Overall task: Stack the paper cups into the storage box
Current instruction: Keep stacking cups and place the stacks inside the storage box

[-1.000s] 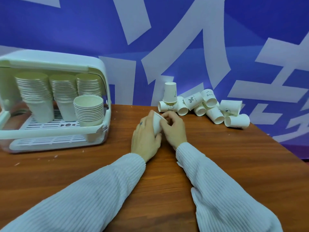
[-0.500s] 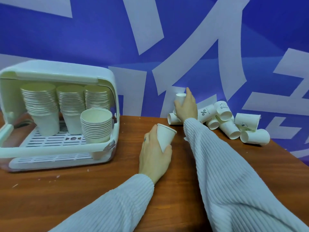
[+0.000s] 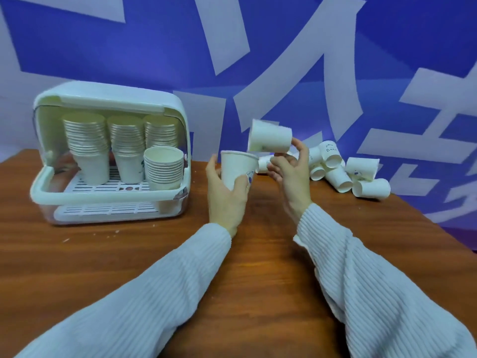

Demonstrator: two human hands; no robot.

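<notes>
- The storage box (image 3: pixel 51 182) stands open on the counter (image 3: pixel 103 267), holding three tall stacks of cups (image 3: pixel 87 140) at the back and a shorter stack (image 3: pixel 164 164) at its front right.
- Right of the box, the left hand (image 3: pixel 227 195) grips an upright cup (image 3: pixel 236 167).
- The right hand (image 3: pixel 291 174) pinches a tilted cup (image 3: pixel 269 136) just above it.
- Further right of the box, loose cups (image 3: pixel 343 174) lie in a heap.
</notes>
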